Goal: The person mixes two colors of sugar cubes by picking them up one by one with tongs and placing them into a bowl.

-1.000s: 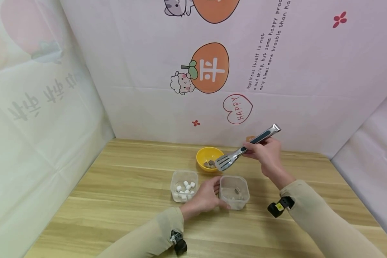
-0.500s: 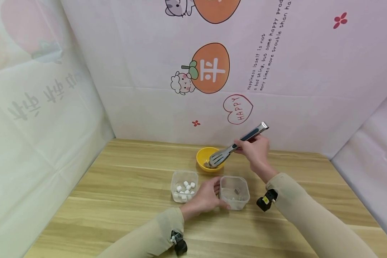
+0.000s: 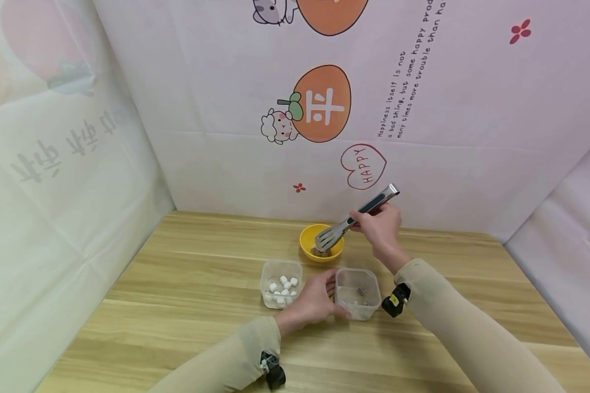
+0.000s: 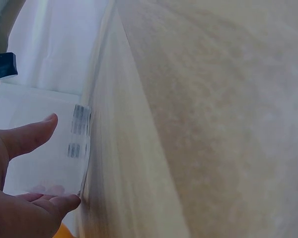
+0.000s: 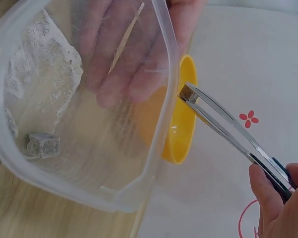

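In the head view my right hand (image 3: pixel 381 229) grips metal tongs (image 3: pixel 329 238) with dark handle insets. Their tips are over the yellow bowl (image 3: pixel 305 241), where several brown cubes (image 3: pixel 319 252) lie. The right wrist view shows a brown cube (image 5: pixel 188 92) pinched between the tong tips at the bowl's rim. My left hand (image 3: pixel 314 299) holds the right-hand clear plastic container (image 3: pixel 359 313) by its left side, thumb at the front and fingers toward the back. Inside that container are a greyish-brown cube (image 5: pixel 43 145) and whitish powdery residue (image 5: pixel 44 64).
Left of my left hand stands another clear container (image 3: pixel 266 278) with several white cubes (image 3: pixel 284 285). All of it stands on a wooden table (image 3: pixel 201 256). A printed white cloth backdrop (image 3: pixel 216 174) rises right behind the bowl, with more cloth at both sides.
My right hand has moved left and slightly down, bringing the tong tips from the bowl's right edge to over its inside. The left hand and both containers have stayed put.
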The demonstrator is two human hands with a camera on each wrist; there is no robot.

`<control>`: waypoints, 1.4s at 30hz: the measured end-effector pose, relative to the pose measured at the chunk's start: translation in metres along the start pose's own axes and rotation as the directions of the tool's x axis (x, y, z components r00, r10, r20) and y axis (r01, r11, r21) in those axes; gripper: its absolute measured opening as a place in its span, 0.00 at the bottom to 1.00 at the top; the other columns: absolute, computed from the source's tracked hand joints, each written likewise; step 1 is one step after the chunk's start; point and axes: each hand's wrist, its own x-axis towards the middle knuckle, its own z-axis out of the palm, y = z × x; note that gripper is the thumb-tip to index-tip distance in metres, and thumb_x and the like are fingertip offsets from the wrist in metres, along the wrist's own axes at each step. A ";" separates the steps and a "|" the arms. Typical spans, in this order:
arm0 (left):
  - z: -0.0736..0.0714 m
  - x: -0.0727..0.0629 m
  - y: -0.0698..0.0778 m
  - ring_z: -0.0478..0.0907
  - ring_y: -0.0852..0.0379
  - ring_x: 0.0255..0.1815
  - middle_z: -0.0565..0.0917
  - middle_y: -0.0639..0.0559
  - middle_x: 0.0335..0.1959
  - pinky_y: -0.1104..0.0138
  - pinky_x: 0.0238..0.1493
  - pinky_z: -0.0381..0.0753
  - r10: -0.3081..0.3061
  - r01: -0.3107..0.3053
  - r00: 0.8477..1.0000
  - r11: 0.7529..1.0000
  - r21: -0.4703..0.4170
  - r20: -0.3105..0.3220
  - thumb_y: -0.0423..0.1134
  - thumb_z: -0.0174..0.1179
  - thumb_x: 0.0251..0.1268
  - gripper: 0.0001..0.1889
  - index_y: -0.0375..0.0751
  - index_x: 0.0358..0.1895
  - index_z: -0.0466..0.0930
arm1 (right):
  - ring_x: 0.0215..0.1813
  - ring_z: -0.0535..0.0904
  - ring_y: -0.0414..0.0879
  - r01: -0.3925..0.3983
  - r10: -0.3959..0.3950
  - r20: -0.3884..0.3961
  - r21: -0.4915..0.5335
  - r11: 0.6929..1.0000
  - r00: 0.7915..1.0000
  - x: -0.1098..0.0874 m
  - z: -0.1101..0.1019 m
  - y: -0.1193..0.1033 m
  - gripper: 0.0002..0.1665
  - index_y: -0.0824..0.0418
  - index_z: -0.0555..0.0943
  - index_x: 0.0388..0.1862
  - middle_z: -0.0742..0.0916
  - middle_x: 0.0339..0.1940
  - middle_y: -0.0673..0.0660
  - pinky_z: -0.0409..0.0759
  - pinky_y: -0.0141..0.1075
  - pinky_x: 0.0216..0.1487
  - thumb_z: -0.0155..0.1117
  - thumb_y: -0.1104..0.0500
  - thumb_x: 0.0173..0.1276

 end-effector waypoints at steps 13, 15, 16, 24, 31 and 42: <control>-0.001 -0.001 -0.001 0.73 0.45 0.73 0.75 0.42 0.74 0.62 0.73 0.74 -0.006 0.006 1.000 1.000 0.005 0.004 0.23 0.84 0.43 0.53 0.34 0.77 0.67 | 0.32 0.90 0.46 0.001 -0.002 -0.014 -0.019 1.000 1.000 0.000 0.007 0.007 0.19 0.74 0.79 0.51 0.84 0.41 0.63 0.92 0.43 0.43 0.75 0.66 0.67; -0.001 -0.001 -0.001 0.73 0.45 0.73 0.74 0.41 0.74 0.62 0.73 0.74 -0.007 0.007 1.000 1.000 0.001 0.004 0.23 0.84 0.42 0.53 0.34 0.77 0.67 | 0.32 0.90 0.46 0.010 -0.010 -0.013 -0.018 1.000 1.000 -0.001 0.005 0.005 0.19 0.74 0.79 0.51 0.85 0.41 0.63 0.92 0.43 0.43 0.75 0.66 0.67; -0.001 -0.001 -0.001 0.73 0.45 0.73 0.74 0.41 0.74 0.62 0.73 0.74 -0.007 0.007 1.000 1.000 0.000 0.004 0.23 0.84 0.42 0.53 0.34 0.77 0.67 | 0.32 0.90 0.46 0.017 -0.017 -0.011 -0.016 1.000 1.000 -0.002 0.004 0.004 0.19 0.75 0.79 0.52 0.85 0.41 0.63 0.92 0.43 0.43 0.75 0.66 0.67; 0.001 -0.003 0.001 0.72 0.41 0.74 0.73 0.38 0.75 0.60 0.74 0.73 0.000 0.000 1.000 1.000 -0.018 0.003 0.22 0.83 0.40 0.53 0.32 0.76 0.67 | 0.31 0.89 0.43 0.137 -0.136 0.030 -0.072 0.988 0.990 -0.018 -0.018 -0.012 0.17 0.74 0.80 0.49 0.86 0.40 0.64 0.92 0.39 0.40 0.76 0.65 0.67; 0.000 -0.003 0.001 0.72 0.43 0.74 0.74 0.39 0.74 0.59 0.75 0.72 -0.003 0.003 1.000 1.000 -0.027 -0.002 0.21 0.83 0.40 0.52 0.33 0.76 0.68 | 0.32 0.87 0.42 0.273 -0.263 0.088 -0.142 0.951 0.961 -0.039 -0.043 -0.024 0.17 0.75 0.81 0.47 0.87 0.37 0.63 0.92 0.36 0.37 0.76 0.66 0.67; 0.001 -0.001 0.001 0.72 0.43 0.74 0.75 0.40 0.74 0.59 0.75 0.72 0.004 -0.004 1.000 1.000 -0.009 0.003 0.22 0.82 0.40 0.52 0.36 0.76 0.68 | 0.32 0.86 0.43 0.444 -0.400 0.195 -0.331 0.833 0.896 -0.066 -0.078 -0.022 0.14 0.70 0.83 0.43 0.89 0.34 0.61 0.89 0.31 0.31 0.78 0.63 0.66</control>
